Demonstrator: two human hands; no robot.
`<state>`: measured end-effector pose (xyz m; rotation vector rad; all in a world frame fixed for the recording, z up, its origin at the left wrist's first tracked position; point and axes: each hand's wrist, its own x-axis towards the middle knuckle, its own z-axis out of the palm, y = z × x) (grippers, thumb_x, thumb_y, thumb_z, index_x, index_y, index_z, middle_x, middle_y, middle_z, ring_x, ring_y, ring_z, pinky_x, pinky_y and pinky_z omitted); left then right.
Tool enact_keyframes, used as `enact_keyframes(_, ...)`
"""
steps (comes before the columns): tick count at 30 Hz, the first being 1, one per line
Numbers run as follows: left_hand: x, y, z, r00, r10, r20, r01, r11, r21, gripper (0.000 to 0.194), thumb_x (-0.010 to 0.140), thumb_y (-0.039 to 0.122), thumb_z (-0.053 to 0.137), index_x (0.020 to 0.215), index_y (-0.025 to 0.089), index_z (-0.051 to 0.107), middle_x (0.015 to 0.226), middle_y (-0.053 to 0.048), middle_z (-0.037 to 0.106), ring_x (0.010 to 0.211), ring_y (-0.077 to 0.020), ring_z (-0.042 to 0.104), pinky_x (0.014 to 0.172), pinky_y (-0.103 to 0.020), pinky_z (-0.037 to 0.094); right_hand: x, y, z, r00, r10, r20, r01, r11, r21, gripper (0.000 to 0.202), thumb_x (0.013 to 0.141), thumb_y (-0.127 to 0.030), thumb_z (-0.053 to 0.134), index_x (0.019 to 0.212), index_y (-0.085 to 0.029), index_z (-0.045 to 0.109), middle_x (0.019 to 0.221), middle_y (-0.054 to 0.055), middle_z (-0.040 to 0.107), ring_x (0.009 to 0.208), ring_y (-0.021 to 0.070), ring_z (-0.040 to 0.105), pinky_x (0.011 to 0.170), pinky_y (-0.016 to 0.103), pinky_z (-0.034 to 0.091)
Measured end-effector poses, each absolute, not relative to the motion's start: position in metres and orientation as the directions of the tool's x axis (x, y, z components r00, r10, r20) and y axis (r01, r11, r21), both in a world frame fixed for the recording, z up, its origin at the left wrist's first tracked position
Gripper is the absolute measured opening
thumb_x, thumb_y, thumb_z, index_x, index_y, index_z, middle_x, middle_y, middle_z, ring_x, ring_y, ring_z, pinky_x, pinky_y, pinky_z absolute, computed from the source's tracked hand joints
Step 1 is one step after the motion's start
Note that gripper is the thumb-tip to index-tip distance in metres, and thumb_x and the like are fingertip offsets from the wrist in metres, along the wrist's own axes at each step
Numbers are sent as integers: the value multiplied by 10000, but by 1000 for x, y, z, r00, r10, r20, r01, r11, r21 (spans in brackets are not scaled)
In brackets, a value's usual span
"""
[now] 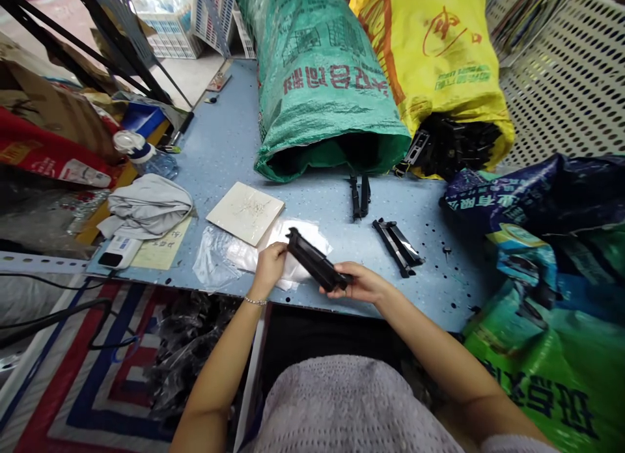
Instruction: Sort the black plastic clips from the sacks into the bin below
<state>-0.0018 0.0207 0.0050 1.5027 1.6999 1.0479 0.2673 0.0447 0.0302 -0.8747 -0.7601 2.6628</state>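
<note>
A long black plastic part [315, 261] is held slantwise above the front edge of the table. My right hand [356, 282] grips its lower right end, fingers closed round it. At the upper left end is my left hand [271, 263], its fingers closed against the part; the exact contact is partly hidden. Two similar black parts lie beyond: one black part [360, 198] near the green sack and another black part [398, 247] to the right. Under and beside my left hand are clear plastic bags [219, 256] and a cream square tile [245, 212] with tiny pieces on it.
A green woven sack [332, 82] lies open toward me at the back. Beside it, a yellow sack [449, 56] spills black parts. A grey cloth [149, 205], a white device [120, 252] and a bottle [146, 155] line the left. Green bags [547, 349] crowd the right.
</note>
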Motion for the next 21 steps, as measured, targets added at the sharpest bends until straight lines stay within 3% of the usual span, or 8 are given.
enact_keyframes(3,-9,18,13,-125,979,161,695,-29,718,360,802,47,469,1045,164,707,1138,-110,698,1125,-264,617,1052,-460,452,262,38,21,-753,328,-570,-47,-892,-450,302,907,-296,572,1021,-25,643,851,178,744,687,170,727,668,234,601)
enact_keyframes(5,-12,15,18,-99,975,198,773,-50,632,445,823,62,467,1222,149,643,1292,-132,627,1179,-271,593,1062,-460,457,259,36,20,-753,340,-563,-114,-911,-397,304,936,-290,522,1057,-29,620,869,180,742,678,166,727,649,225,602)
enact_keyframes(9,-13,11,19,-68,991,112,700,-33,714,568,790,58,501,1346,164,552,1395,-124,547,892,-176,662,867,-356,572,248,32,21,-828,279,-486,-241,-960,-141,410,981,-393,410,1143,-49,563,1041,194,717,729,162,720,550,193,578)
enact_keyframes(12,-18,10,16,-109,992,69,660,20,751,585,778,58,510,1353,161,542,1403,-132,530,813,-142,660,798,-322,590,240,30,18,-824,267,-500,-268,-961,-72,393,991,-367,381,1148,-43,536,984,189,722,680,154,707,536,191,572)
enact_keyframes(15,-20,4,20,-136,983,125,719,12,695,603,811,64,494,1404,173,493,1440,-140,495,1038,-194,663,916,-347,572,237,30,15,-799,307,-517,-291,-950,-114,368,979,-346,398,1137,-44,537,963,182,722,687,159,705,530,189,566)
enact_keyframes(18,-2,-10,32,0,964,264,801,-158,578,691,837,16,430,1503,184,349,1513,-147,420,1360,-257,472,1089,-405,473,229,34,14,-820,288,-494,-209,-955,-209,374,939,-377,471,1114,-58,560,994,178,711,699,155,689,513,191,545)
enact_keyframes(21,28,-29,42,285,911,298,740,-407,536,801,834,-32,361,1568,212,153,1570,-138,340,1459,-245,331,1150,-433,411,215,35,15,-709,483,-513,-207,-839,-504,298,885,-398,568,979,-118,611,850,83,692,607,114,610,530,193,516)
